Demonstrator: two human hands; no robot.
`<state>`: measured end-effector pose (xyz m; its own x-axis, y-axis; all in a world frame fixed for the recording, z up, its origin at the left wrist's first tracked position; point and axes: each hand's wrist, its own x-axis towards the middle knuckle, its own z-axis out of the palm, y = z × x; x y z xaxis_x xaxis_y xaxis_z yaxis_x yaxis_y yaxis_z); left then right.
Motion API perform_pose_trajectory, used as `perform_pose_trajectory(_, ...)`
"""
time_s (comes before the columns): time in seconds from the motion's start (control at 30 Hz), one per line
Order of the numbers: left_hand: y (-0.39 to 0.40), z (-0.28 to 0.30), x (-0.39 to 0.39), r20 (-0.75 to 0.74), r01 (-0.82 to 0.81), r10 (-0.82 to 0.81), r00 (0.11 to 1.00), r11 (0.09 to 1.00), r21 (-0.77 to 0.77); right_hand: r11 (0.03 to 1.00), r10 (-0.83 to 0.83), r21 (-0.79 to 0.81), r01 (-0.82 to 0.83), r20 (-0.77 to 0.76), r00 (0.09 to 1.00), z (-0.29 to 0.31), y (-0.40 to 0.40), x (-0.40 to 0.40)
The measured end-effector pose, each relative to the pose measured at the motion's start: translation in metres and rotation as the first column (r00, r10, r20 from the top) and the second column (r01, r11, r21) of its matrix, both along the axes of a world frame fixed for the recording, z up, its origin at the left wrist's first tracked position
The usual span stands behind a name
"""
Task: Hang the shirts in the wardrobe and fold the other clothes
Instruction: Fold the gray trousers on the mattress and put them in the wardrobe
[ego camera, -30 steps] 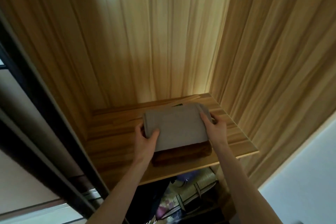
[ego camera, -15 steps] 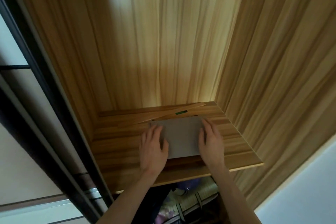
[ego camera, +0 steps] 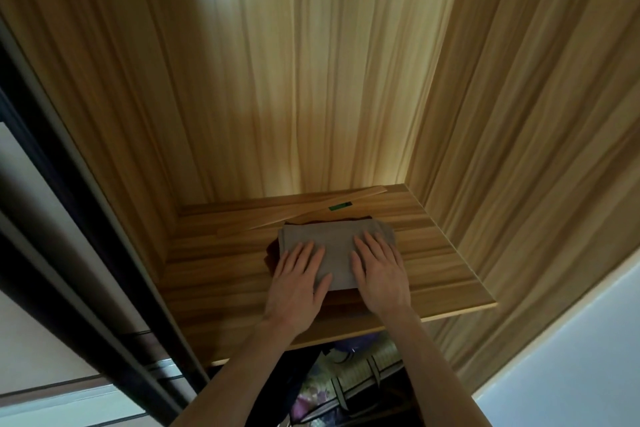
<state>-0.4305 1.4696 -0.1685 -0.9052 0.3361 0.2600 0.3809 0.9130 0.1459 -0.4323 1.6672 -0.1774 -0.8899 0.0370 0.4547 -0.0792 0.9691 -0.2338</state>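
A folded grey garment lies on the wooden wardrobe shelf, stacked on a folded dark brown garment whose edges peek out at the left and back. My left hand rests flat on the grey garment's left front part, fingers spread. My right hand presses flat on its right part, fingers spread too. Neither hand grips the cloth.
A loose wooden slat with a green label lies diagonally behind the stack. Wooden walls close in the back and right. A dark sliding door frame stands at the left. Bags and fabric sit below the shelf.
Both hands held the grey garment by its sides and set it on the brown one. They then let go and now lie flat on top of it.
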Motion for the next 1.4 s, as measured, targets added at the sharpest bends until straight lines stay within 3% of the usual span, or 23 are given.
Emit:
perform_pose_trajectory(0.37,-0.008,0.011,0.008,0.066,0.042,-0.043,0.997,0.999,0.008,1.000,0.026,-0.004,-0.026,0.025,0.999,0.004,0.000,0.007)
perform_pose_trajectory(0.53,-0.027,0.026,0.030,0.024,0.060,-0.063,0.998,0.993,0.103,0.996,-0.012,-0.085,0.012,0.007,1.000,0.009,-0.017,0.025)
perform_pose_trajectory(0.83,-0.104,0.075,0.097,-0.355,0.192,-0.091,0.930,0.946,0.261,0.966,0.066,-0.240,-0.094,-0.120,0.991,0.043,-0.124,0.087)
perform_pose_trajectory(0.9,-0.129,0.093,0.117,-0.503,0.293,-0.108,0.857,0.906,0.305,0.949,0.101,-0.286,-0.137,-0.138,0.985,0.056,-0.153,0.101)
perform_pose_trajectory(1.0,-0.169,0.113,0.146,-0.741,0.393,-0.058,0.669,0.874,0.287,0.915,0.141,-0.350,-0.200,-0.188,0.972,0.080,-0.195,0.120)
perform_pose_trajectory(1.1,-0.206,0.130,0.166,-0.810,0.299,0.107,0.577,0.895,0.331,0.894,0.163,-0.374,-0.246,-0.238,0.957,0.105,-0.235,0.139)
perform_pose_trajectory(1.2,-0.236,0.136,0.165,-0.721,0.090,0.224,0.656,0.925,0.370,0.895,0.164,-0.364,-0.259,-0.271,0.948,0.121,-0.267,0.156)
perform_pose_trajectory(1.3,-0.251,0.130,0.158,-0.666,-0.045,0.198,0.720,0.970,0.240,0.906,0.153,-0.343,-0.250,-0.285,0.946,0.128,-0.289,0.170)
perform_pose_trajectory(1.4,-0.252,0.126,0.156,-0.668,-0.010,0.105,0.737,0.990,0.144,0.912,0.126,-0.340,-0.230,-0.303,0.945,0.130,-0.302,0.185)
